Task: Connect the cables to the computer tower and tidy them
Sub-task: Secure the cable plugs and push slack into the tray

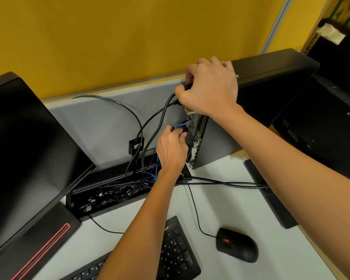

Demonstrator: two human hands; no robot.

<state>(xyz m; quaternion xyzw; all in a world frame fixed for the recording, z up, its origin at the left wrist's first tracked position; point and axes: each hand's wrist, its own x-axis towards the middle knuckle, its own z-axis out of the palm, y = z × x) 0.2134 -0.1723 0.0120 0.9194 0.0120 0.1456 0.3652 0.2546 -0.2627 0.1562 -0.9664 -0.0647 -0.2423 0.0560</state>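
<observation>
Plugging is the step in hand, judging by where both hands sit at the rear panel of the computer tower (pixel 220 142). The tower stands upright on the tabletop (pixel 230 199), right of centre, long axis running back toward the yellow partition (pixel 109 37), rear I/O face turned left toward the cable tray (pixel 109 190).

Right hand (pixel 209 87): fingers curled round a black plug at the top of the rear panel, with two thick black cables (pixel 160 122) trailing left and down from it. Whether that plug is seated can't be told; the hand covers the port.

Left hand (pixel 173 150): lower on the same panel, fingers pinching a black connector (pixel 183 130) just under the blue network cable (pixel 180 125), whose clear plug points into the panel. The blue lead drops behind the left wrist into the tray.

To do it well, in the writer's judgement:
- line each plug square to its port, push along the plug axis, no rocking
- grip the plug body, not the cable
- one hand should steady the tower while the other pushes, since a tall narrow case could tip
- keep the thick cables clear of the blue plug so its latch isn't strained

Tidying looks not yet done: tray holds a loose tangle, and thin leads from the mouse (pixel 237 244) and keyboard (pixel 178 251) cross the tabletop.
</observation>
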